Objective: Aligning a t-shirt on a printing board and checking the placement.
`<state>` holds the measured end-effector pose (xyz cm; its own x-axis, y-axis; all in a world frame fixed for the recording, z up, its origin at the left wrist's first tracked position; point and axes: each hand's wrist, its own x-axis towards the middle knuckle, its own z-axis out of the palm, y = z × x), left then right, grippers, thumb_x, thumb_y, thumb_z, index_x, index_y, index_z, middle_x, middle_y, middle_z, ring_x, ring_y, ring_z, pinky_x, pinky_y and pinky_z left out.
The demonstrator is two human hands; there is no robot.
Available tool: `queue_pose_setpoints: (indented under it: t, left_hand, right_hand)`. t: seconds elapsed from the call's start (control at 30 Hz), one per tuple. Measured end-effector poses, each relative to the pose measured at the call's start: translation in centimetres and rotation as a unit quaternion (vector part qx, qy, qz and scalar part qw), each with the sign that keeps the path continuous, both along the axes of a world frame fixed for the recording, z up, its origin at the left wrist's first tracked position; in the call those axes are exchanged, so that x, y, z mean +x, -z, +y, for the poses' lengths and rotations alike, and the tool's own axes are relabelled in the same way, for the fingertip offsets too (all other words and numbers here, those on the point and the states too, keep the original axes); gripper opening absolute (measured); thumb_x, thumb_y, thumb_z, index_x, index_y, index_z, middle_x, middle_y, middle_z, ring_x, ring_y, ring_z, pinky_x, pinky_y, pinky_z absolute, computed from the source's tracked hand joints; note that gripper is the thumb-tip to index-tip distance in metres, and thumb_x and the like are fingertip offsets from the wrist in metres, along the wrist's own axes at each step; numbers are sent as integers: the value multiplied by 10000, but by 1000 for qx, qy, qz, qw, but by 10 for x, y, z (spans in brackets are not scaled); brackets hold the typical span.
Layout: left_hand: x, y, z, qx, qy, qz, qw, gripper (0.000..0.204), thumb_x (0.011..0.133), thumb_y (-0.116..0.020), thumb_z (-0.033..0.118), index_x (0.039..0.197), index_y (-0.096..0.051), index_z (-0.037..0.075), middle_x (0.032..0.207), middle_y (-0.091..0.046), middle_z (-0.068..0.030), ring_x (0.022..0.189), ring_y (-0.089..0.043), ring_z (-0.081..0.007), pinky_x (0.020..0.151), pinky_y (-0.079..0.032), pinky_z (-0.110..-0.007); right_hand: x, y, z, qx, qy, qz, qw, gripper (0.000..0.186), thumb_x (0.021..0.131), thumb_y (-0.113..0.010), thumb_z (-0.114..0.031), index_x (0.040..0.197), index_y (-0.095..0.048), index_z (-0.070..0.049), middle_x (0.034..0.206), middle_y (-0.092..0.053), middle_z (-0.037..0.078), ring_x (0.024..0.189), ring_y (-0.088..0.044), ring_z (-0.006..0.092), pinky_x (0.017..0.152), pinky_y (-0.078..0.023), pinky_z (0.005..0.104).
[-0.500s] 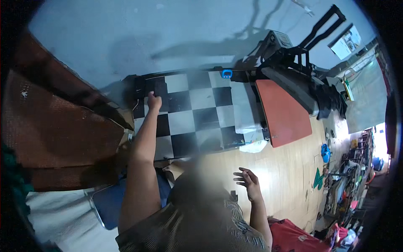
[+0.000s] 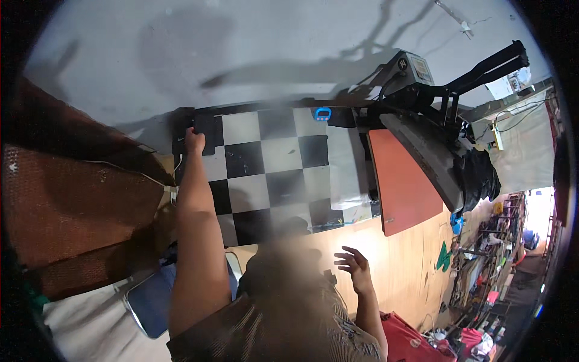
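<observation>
My left hand reaches to the left end of a checkered table, fingers closed on a flat black object lying there; its fingertips are partly hidden. A white cord hangs beside that object. My right hand is held off the front of the table with fingers spread and empty. A small blue device with a screen sits at the table's back edge. A translucent sheet covers the table's right part. A blurred patch obscures the middle of the picture.
A black press machine with long handles and a salmon-coloured platen stands at the right. A brown textured panel is at the left, a navy padded seat below it, cluttered racks and red fabric at lower right.
The whole view has shifted, with the table lower and further left. My left hand has moved slightly left on the black object. My right hand is still open.
</observation>
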<state>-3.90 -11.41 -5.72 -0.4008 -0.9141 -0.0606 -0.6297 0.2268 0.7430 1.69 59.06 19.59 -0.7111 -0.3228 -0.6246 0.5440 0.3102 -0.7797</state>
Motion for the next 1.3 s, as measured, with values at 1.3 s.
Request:
queue_pose_setpoints:
  t: [1.3]
  left_hand:
    - [-310, -38, 316, -216, 439, 169, 856, 536, 854, -707, 123, 1374, -585, 74, 1282, -650, -229, 1212, -616, -449, 1039, -501, -532]
  right_hand:
    - [-65, 77, -62, -72, 99, 68, 990, 375, 1033, -613, -91, 1388, -587, 27, 1159, -747, 129, 982, -707, 183, 835, -584, 320]
